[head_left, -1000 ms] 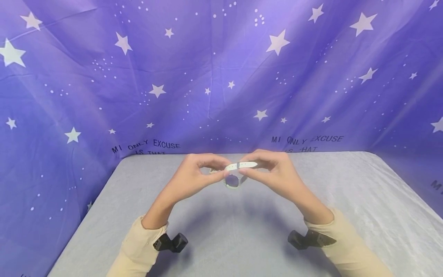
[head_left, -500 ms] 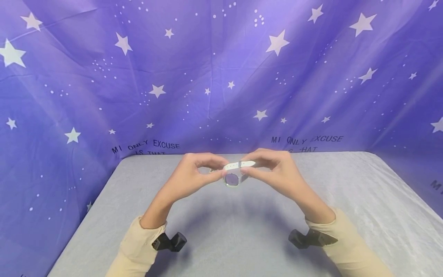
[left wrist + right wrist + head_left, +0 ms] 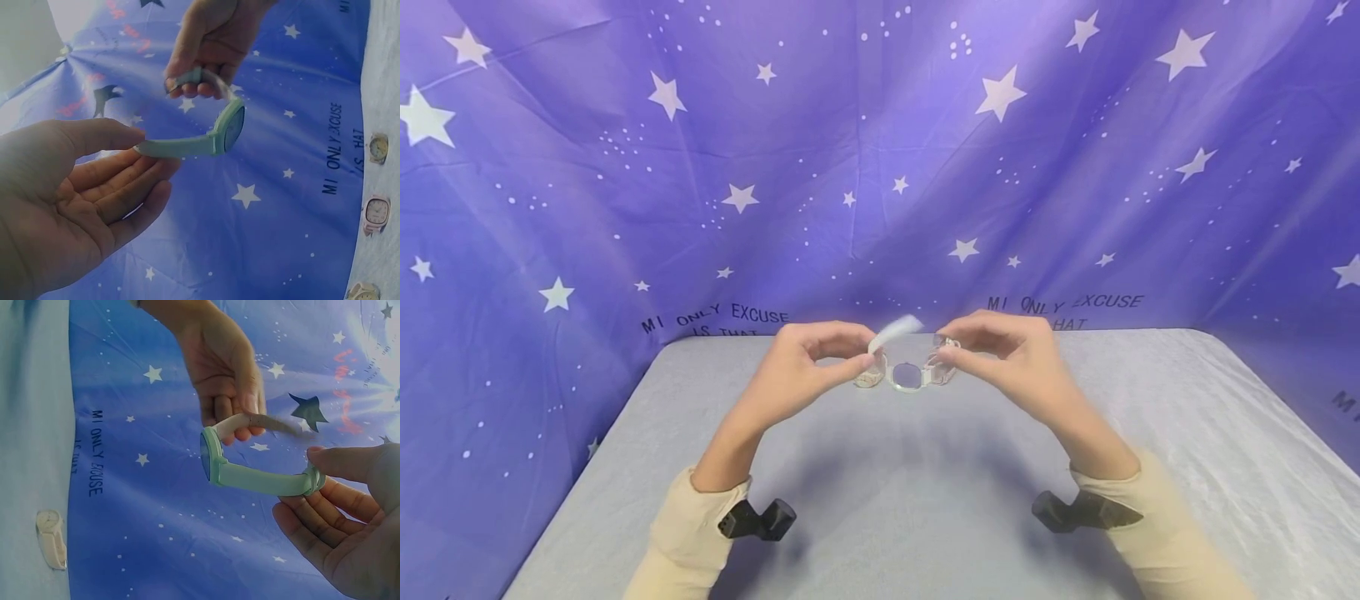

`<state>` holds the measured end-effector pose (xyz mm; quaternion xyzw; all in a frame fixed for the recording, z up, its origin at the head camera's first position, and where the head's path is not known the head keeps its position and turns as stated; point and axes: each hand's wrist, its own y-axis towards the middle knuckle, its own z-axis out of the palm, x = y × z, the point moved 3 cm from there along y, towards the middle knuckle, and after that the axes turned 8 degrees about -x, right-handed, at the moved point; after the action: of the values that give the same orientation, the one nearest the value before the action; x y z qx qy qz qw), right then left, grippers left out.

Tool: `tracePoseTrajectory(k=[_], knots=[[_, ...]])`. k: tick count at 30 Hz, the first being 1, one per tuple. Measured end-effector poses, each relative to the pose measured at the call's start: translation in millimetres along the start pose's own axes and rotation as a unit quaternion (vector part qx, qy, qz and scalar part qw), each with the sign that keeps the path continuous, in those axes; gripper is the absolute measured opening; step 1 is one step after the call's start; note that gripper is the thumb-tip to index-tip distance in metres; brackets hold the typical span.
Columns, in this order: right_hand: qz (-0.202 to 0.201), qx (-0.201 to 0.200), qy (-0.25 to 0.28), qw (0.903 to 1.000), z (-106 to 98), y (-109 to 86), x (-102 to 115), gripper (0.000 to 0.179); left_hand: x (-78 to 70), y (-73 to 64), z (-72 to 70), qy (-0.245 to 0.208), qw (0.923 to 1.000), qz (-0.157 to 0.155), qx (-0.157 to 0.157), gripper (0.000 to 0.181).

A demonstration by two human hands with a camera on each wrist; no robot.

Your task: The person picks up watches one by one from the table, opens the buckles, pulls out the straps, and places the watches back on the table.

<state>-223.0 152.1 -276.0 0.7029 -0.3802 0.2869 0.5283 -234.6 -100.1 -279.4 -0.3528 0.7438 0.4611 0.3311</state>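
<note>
- Near the centre of the head view, both hands hold a pale green watch (image 3: 214,459) raised above the worktop (image 3: 910,517), its strap unfastened and the two ends apart.
- The left hand (image 3: 805,367), left of centre in the head view, has its grip on one strap length, pinched between thumb and fingers; a blurred strap tip sticks out past it in the right wrist view.
- The right hand (image 3: 1011,358), right of centre, pinches the other strap length by its end, where a loop (image 3: 312,480) shows at the fingertips.
- The watch case hangs between the hands, its dark dial (image 3: 907,376) facing the head camera.
- At the right edge of the left wrist view, three more watches lie on the worktop: a round one (image 3: 378,149) uppermost, a pink squarish one (image 3: 376,212) below it, and a third (image 3: 364,292) cut off at the bottom.
- At lower left of the right wrist view lies a watch with a peach strap (image 3: 53,540); whether it is one of those three, I cannot tell.
- Beige sleeves (image 3: 1165,533) and black wrist cameras (image 3: 756,520) fill the lower corners of the worktop area.
- A purple-blue curtain (image 3: 850,108) with white stars fills the upper half.
</note>
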Motion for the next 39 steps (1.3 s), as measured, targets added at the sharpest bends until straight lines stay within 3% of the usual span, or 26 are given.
tracePoseTrajectory(k=[27, 39], knots=[[0.035, 0.003, -0.005, 0.9994, 1.4, 0.5, -1.0, 0.021, -2.5, 0.3, -3.9, -0.023, 0.9994, 0.017, -0.017, 0.019], [0.055, 0.001, -0.015, 0.9984, 5.2, 2.8, -7.0, 0.026, -2.6, 1.7, -1.5, -0.049, 0.9985, 0.026, -0.002, 0.021]])
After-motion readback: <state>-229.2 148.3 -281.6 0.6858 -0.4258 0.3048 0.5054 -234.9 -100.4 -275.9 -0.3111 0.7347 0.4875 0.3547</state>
